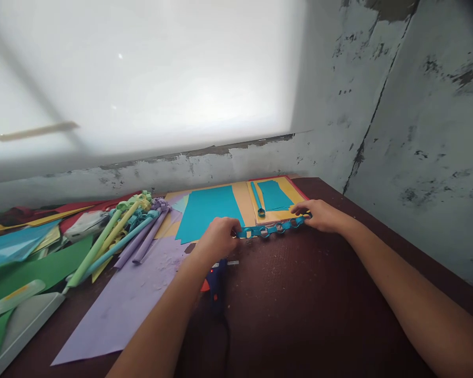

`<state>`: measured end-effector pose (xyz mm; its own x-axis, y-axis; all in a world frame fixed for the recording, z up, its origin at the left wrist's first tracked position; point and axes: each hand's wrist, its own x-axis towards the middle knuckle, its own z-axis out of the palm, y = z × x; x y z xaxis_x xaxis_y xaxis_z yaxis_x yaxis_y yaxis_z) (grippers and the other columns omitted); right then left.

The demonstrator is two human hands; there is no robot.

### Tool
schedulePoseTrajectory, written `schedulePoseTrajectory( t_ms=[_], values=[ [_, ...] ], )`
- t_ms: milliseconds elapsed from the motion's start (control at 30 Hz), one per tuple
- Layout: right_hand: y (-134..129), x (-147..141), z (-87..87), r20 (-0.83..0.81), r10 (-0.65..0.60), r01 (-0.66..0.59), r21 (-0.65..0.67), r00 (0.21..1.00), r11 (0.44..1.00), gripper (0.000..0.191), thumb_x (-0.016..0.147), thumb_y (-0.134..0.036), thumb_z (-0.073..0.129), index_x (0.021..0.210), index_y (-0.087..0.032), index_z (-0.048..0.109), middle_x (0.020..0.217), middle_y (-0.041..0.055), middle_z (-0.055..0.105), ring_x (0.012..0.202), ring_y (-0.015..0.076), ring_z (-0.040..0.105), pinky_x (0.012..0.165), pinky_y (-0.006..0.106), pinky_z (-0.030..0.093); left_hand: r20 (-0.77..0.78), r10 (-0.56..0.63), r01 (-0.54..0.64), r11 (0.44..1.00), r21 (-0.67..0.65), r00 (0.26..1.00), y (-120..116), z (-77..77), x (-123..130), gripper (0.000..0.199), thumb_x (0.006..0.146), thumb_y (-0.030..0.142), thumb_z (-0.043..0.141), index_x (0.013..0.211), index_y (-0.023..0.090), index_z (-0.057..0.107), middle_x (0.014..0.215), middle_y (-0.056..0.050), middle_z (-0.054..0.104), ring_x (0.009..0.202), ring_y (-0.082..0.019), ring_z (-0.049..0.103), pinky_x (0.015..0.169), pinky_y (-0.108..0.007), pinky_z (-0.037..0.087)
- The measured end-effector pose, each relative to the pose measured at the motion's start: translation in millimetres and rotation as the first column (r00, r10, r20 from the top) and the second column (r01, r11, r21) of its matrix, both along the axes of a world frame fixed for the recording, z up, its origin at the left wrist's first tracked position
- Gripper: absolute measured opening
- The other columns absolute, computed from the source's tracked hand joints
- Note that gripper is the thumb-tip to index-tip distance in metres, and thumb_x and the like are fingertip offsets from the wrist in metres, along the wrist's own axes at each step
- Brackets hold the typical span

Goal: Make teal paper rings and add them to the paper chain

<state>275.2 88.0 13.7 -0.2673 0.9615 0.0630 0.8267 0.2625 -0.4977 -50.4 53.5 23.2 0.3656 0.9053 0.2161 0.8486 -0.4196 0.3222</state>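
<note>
A blue paper chain (280,228) made of several linked loops stretches between my two hands, just above the brown tabletop. My left hand (219,236) has its fingers closed on the chain's left end. At the other end, my right hand (317,215) pinches the last loops. Just behind the chain lie a rolled blue paper tube (257,199) and a cut blue paper piece (275,195) on yellow and orange sheets. Under my left wrist sits a dark blue glue gun (217,289), partly hidden, its cord running toward me.
Left of my arm are a purple sheet (114,310), a bundle of coloured paper tubes (118,236), green sheets (35,265) and a glue bottle (16,299). A large blue sheet (208,210) lies behind my left hand. Worn walls (429,131) border the table at the back and right.
</note>
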Motion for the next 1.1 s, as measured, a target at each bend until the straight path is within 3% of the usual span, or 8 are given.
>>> schedulePoseTrajectory(
  t_ms=[133,200,300,433,533,800,1100],
  values=[
    [1.1,4.6,0.2,0.057,0.01,-0.008,-0.046,0.998,0.999,0.045,0.071,0.002,0.064,0.108,-0.02,0.077,0.113,0.0092,0.077,0.107,0.025,0.071,0.087,0.029,0.053,-0.04,-0.057,0.056,0.998,-0.018,0.998,-1.6,-2.4,2.6,0.018,0.07,0.012,0.065,0.081,0.021,0.077,0.078,-0.003,0.073,0.073,-0.019,0.064,0.063,-0.028,0.041],
    [0.3,5.4,1.7,0.082,0.017,-0.011,-0.075,0.997,0.997,0.045,0.07,0.002,0.063,0.106,-0.021,0.077,0.109,0.0083,0.078,0.104,0.0246,0.071,0.084,0.028,0.052,-0.04,-0.064,0.063,0.998,-0.02,0.997,-3.3,-0.9,4.7,0.01,0.074,0.023,0.07,0.081,0.02,0.077,0.081,-0.005,0.072,0.076,-0.021,0.064,0.066,-0.029,0.042],
    [-0.7,5.7,3.5,0.094,0.015,-0.006,-0.095,0.995,0.995,0.044,0.068,0.002,0.062,0.103,-0.02,0.077,0.107,0.0077,0.079,0.099,0.0241,0.071,0.08,0.027,0.051,-0.037,-0.039,0.04,0.999,0.016,0.999,-5.2,1.8,8.6,0.022,0.081,0.041,0.072,0.078,0.019,0.073,0.081,-0.006,0.07,0.075,-0.021,0.062,0.066,-0.03,0.042],
    [-0.4,5.2,3.7,0.135,-0.008,0.02,-0.09,0.991,0.996,0.044,0.066,0.0,0.063,0.103,-0.019,0.077,0.108,0.0082,0.077,0.095,0.0234,0.071,0.074,0.026,0.05,-0.014,-0.038,0.039,0.995,0.092,0.999,-5.0,2.8,10.9,0.013,0.081,0.027,0.072,0.091,0.019,0.07,0.087,-0.004,0.069,0.077,-0.02,0.062,0.067,-0.029,0.042],
    [-1.3,3.9,4.9,0.164,-0.011,0.024,-0.072,0.986,0.997,0.046,0.065,0.0,0.064,0.104,-0.019,0.076,0.108,0.0089,0.076,0.094,0.0233,0.07,0.072,0.026,0.049,0.011,-0.08,0.078,0.989,0.124,0.997,-3.7,1.7,9.9,0.024,0.081,0.02,0.072,0.105,0.02,0.07,0.095,-0.005,0.069,0.081,-0.019,0.064,0.071,-0.029,0.045],
    [-10.8,-2.6,16.0,0.202,-0.096,0.1,-0.009,0.975,0.995,0.042,0.066,0.0,0.065,0.102,-0.02,0.077,0.107,0.0086,0.075,0.091,0.023,0.068,0.069,0.025,0.047,0.068,-0.088,0.076,0.985,0.155,0.994,-3.6,3.2,11.1,0.011,0.085,0.019,0.072,0.096,0.022,0.076,0.094,-0.005,0.072,0.081,-0.019,0.067,0.074,-0.028,0.048],
    [-9.5,2.4,16.8,0.175,-0.062,0.065,-0.012,0.983,0.998,0.03,0.073,-0.008,0.068,0.099,-0.019,0.076,0.098,0.0085,0.075,0.085,0.0224,0.067,0.068,0.027,0.046,0.083,-0.103,0.088,0.982,0.167,0.991,-5.0,2.2,14.3,0.008,0.083,0.022,0.075,0.091,0.021,0.077,0.09,-0.005,0.073,0.078,-0.019,0.067,0.071,-0.028,0.047]
  ],
)
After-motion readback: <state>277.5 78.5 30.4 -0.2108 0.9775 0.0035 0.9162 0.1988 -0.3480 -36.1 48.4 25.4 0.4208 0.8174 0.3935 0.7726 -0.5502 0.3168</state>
